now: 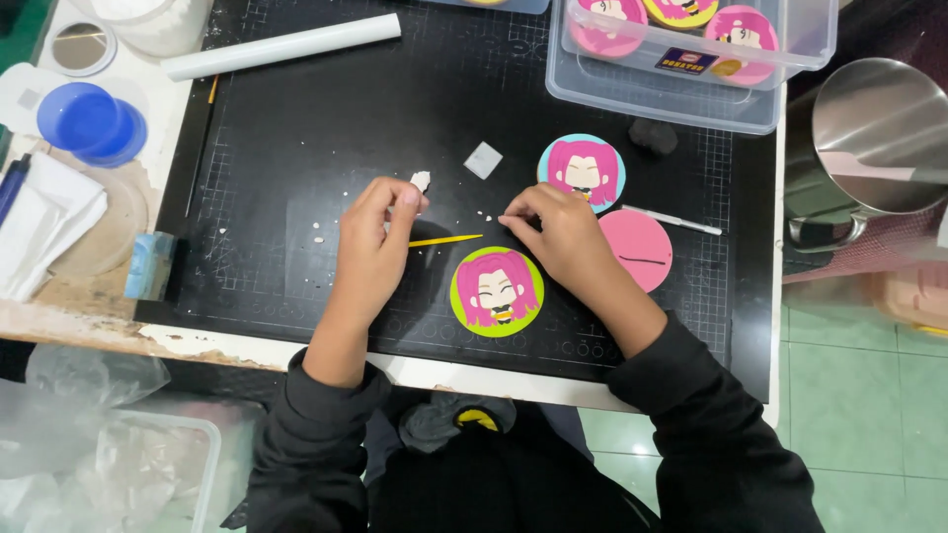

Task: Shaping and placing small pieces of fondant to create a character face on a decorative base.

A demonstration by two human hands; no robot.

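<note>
At the far left of the table (118,326), a blue lid (91,120) and one round mirror (82,46) are partly cut off or covered. One white roll (281,45) lies on the black cutting mat (296,148). The left hand (375,242) pinches one small white clay lump (421,181) between thumb and finger; what the palm hides I cannot tell. One thin yellow stick (444,240) lies between the hands. The right hand (563,232) presses its fingertips together on the mat, on something too small to see. Three round discs are near: green-rimmed disc (497,291), blue-rimmed disc (583,166), plain pink disc (637,249), the last two partly covered by the hand. Clear boxes (681,94) above are cut off.
</note>
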